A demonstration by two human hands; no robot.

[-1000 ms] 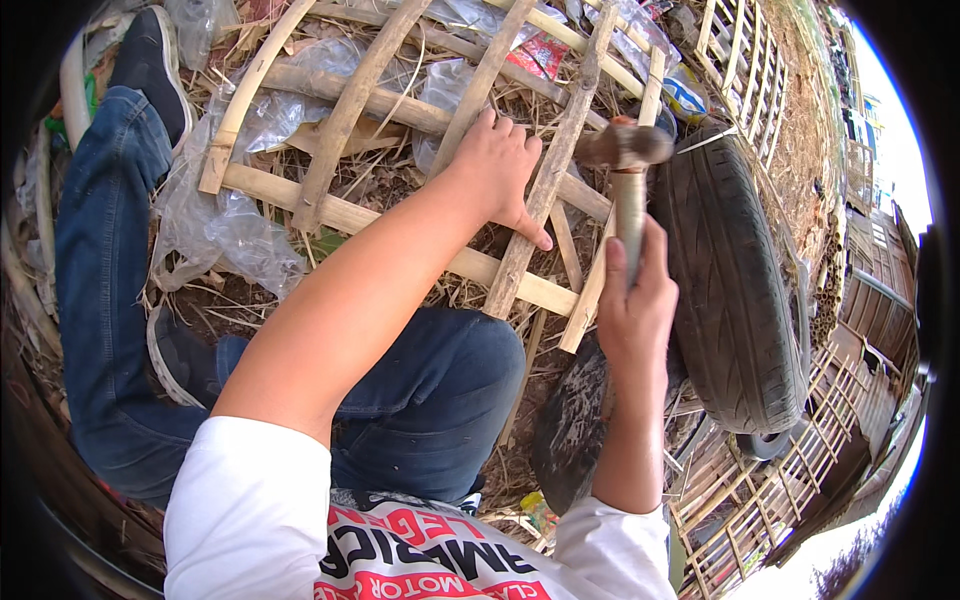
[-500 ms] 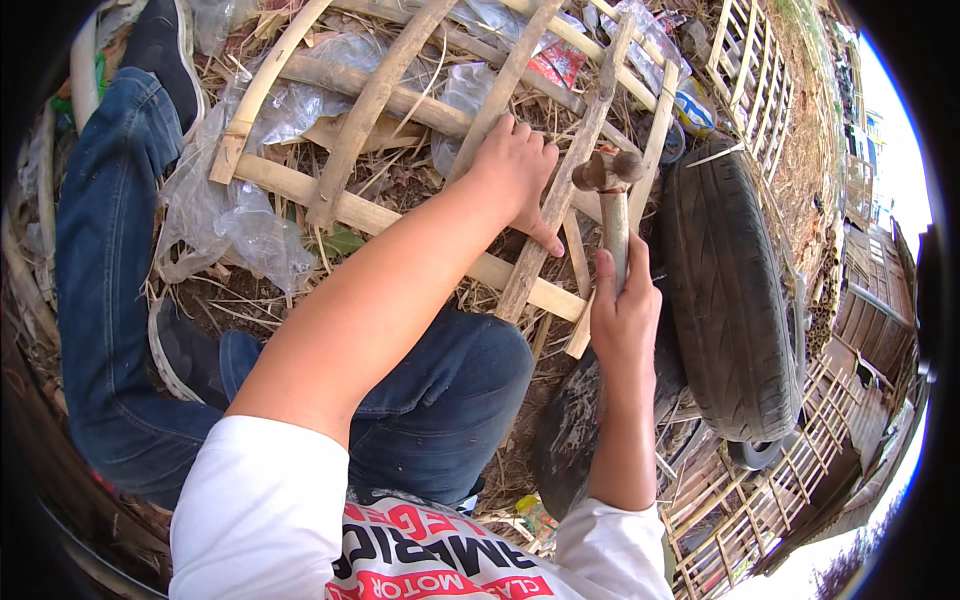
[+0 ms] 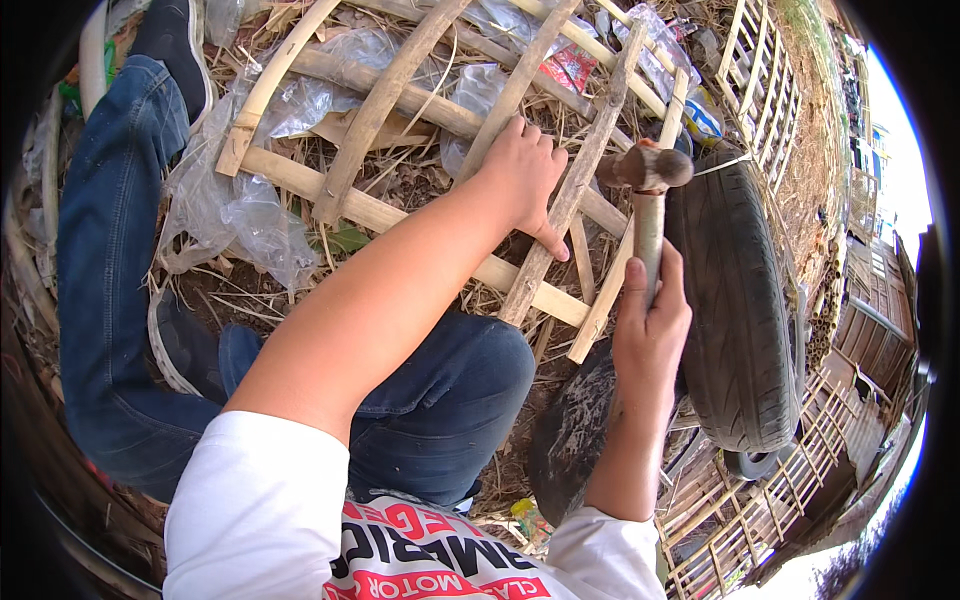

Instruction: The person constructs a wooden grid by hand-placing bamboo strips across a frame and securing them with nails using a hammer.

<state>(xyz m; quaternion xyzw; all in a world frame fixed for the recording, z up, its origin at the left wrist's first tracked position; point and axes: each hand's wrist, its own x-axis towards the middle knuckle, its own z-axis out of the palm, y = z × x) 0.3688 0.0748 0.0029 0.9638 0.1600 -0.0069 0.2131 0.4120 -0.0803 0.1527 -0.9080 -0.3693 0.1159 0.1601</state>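
My right hand (image 3: 652,325) is closed round the pale handle of a hammer (image 3: 648,215). The rusty, rounded hammer head is raised above the right side of a bamboo lattice (image 3: 375,215) made of crossed slats. My left hand (image 3: 522,185) presses on this lattice, its fingers curled by one upright slat and its thumb lying across the neighbouring slat (image 3: 583,165). Whatever lies under the left palm is hidden. A thinner slat (image 3: 600,310) at the lattice's right end slants below the hammer, beside my right wrist.
A worn tyre (image 3: 735,300) stands just right of my right hand, with another dark, dirty round object (image 3: 570,430) below. Crumpled clear plastic (image 3: 255,225) and dry straw lie under the lattice. More lattice panels (image 3: 760,90) are at the far right. My bent knee (image 3: 480,370) is close to the lattice.
My right hand and the hammer have moved a little to the right, away from my left hand. The left hand keeps its place on the lattice.
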